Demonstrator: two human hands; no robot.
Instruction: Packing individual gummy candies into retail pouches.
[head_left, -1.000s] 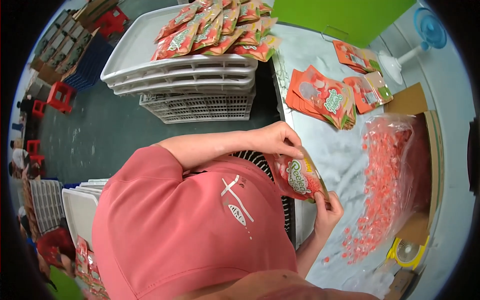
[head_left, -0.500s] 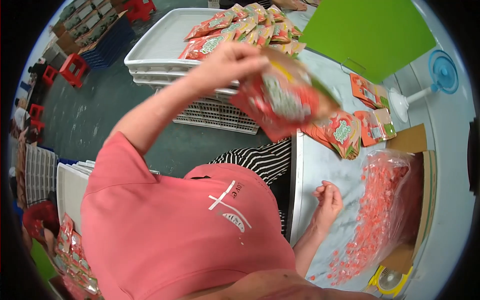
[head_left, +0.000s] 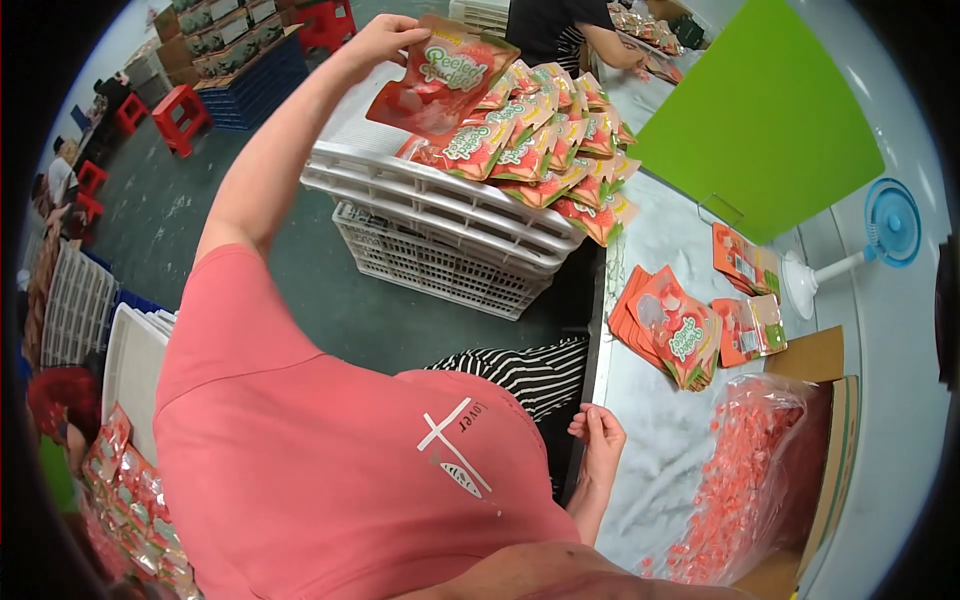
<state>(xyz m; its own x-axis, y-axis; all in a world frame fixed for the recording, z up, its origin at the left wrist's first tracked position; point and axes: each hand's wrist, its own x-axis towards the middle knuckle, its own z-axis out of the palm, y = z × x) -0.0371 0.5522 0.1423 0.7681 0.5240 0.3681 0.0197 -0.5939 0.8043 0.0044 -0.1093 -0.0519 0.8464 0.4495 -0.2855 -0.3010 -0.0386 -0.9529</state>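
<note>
My left hand (head_left: 393, 38) is raised at the upper left, its fingers pinching the top edge of a red and brown candy pouch (head_left: 445, 80). The pouch hangs above a white tray (head_left: 370, 165), beside a heap of similar filled pouches (head_left: 540, 135). My right hand (head_left: 600, 438) is near the table's near edge, fingers curled in and nothing seen in them. Farther along the marble-patterned table (head_left: 640, 440) lies a fanned stack of flat pouches (head_left: 672, 330). Red wrapped candies (head_left: 735, 470) spill from a clear bag in a cardboard box (head_left: 845, 450) at the right.
Two smaller pouch stacks (head_left: 745, 262) lie by a blue and white fan (head_left: 893, 222). A green board (head_left: 765, 120) stands at the back. A co-worker's arm (head_left: 612, 48) reaches over the table beyond. Plastic crates (head_left: 450, 260) support the tray; red stools (head_left: 180, 118) stand on the floor.
My left hand has carried the pouch leftward and up, from over the table edge to above the tray. My right hand has drawn back toward the table's near edge; the view has shifted.
</note>
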